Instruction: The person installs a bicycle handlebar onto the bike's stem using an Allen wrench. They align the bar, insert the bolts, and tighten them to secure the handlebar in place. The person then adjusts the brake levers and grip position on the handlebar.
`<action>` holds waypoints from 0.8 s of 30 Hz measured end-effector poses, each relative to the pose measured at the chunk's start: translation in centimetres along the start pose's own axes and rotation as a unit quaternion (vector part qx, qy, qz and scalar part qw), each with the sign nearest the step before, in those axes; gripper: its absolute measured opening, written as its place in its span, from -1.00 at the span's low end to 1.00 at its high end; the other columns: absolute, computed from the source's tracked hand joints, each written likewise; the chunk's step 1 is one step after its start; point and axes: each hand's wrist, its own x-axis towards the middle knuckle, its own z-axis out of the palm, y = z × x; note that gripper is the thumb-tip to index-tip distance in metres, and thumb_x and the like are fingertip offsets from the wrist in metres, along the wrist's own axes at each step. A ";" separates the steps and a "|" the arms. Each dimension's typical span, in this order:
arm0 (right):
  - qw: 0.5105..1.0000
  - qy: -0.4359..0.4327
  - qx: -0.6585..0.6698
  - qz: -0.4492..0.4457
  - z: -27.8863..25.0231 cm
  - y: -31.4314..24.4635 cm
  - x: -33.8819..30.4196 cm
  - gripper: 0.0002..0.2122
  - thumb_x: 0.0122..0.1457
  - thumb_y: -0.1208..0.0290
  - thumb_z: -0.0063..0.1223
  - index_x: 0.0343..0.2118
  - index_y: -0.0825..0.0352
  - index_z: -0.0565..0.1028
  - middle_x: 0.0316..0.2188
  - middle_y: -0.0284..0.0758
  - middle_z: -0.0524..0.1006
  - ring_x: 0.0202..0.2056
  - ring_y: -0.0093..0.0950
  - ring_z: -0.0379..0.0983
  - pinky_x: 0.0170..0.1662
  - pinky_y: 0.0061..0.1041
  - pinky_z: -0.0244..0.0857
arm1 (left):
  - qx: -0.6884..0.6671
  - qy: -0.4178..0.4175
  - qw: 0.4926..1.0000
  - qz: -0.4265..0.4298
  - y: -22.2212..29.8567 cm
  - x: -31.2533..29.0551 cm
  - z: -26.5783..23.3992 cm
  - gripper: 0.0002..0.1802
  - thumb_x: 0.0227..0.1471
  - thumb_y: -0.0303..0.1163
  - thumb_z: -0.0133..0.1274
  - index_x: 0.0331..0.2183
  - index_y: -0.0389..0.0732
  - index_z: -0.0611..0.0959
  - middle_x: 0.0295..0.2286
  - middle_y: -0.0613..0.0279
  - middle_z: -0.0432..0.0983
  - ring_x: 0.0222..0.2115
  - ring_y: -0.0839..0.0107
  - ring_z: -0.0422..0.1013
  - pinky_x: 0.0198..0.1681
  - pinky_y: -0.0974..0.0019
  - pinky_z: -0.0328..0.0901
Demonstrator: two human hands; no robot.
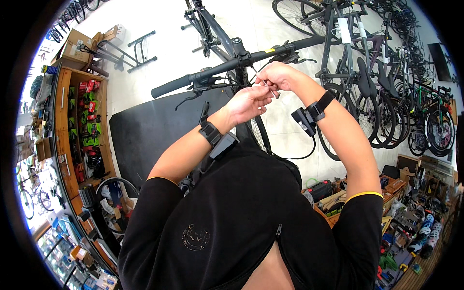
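Fingers of the right hand (278,76) pinch a small metal part (274,92), which the left hand (249,102) touches from seven o'clock with curled fingers. Both sit just below the black handlebar (232,64), a thin cable (241,85) running at nine o'clock beside them. Parked bicycles (386,82) stand at three o'clock.

Black floor mat (145,130) spread on pale tiles. Wooden shelf unit (79,125) at left, stocked with red and green packets. Cardboard boxes (77,46) and black bike stand (130,50) beyond. Row of parked bicycles (396,87) at right. Cluttered workbench (386,203) lower right.
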 end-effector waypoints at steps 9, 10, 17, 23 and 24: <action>0.983 0.057 -0.158 -0.073 -0.1 1.0 -6.7 -0.60 0.15 0.11 0.06 -0.25 0.44 0.51 -0.45 -0.28 0.54 -0.47 -0.51 0.46 -0.41 -0.51 0.35 | 0.139 0.112 0.983 0.049 -0.1 1.3 1.0 -0.88 0.11 -0.32 0.07 -0.43 -0.13 0.57 -0.53 0.43 0.50 -0.58 0.71 0.23 -0.53 0.58 0.05; 0.972 0.070 -0.186 -0.128 0.6 2.2 -7.7 -0.61 0.17 0.16 0.03 -0.22 0.49 0.48 -0.46 -0.26 0.55 -0.48 -0.49 0.47 -0.41 -0.50 0.35 | 0.156 0.117 0.979 0.058 -0.3 1.4 0.9 -0.88 0.11 -0.33 0.07 -0.44 -0.13 0.57 -0.54 0.43 0.50 -0.60 0.71 0.22 -0.54 0.58 0.05; 0.918 0.238 -0.176 -0.262 3.3 6.6 -6.0 -0.79 0.14 0.40 -0.07 -0.37 0.50 0.48 -0.49 0.06 0.52 -0.33 -0.06 0.49 -0.23 -0.24 0.36 | 0.438 0.139 0.878 0.136 0.9 1.7 -0.2 -0.76 0.14 -0.28 0.03 -0.40 -0.28 0.59 -0.53 0.31 0.53 -0.49 0.59 0.41 -0.37 0.52 0.29; 0.866 0.316 -0.259 -0.288 4.4 6.0 -6.3 -0.81 0.16 0.39 -0.14 -0.41 0.41 0.47 -0.54 0.02 0.51 -0.41 -0.06 0.49 -0.28 -0.18 0.37 | 0.823 0.298 0.266 0.405 7.0 -1.2 -1.8 -0.47 -0.01 -0.26 0.12 -0.04 -0.29 0.35 -0.42 -0.06 0.51 -0.33 0.04 0.45 -0.27 0.11 0.33; 0.850 0.329 -0.292 -0.288 4.8 6.0 -6.3 -0.80 0.17 0.40 -0.15 -0.44 0.41 0.46 -0.55 0.01 0.52 -0.44 -0.06 0.50 -0.30 -0.17 0.37 | 0.845 0.272 0.319 0.332 7.8 -0.6 -2.4 -0.48 0.00 -0.26 0.11 -0.05 -0.30 0.35 -0.42 -0.08 0.50 -0.33 0.00 0.45 -0.27 0.09 0.32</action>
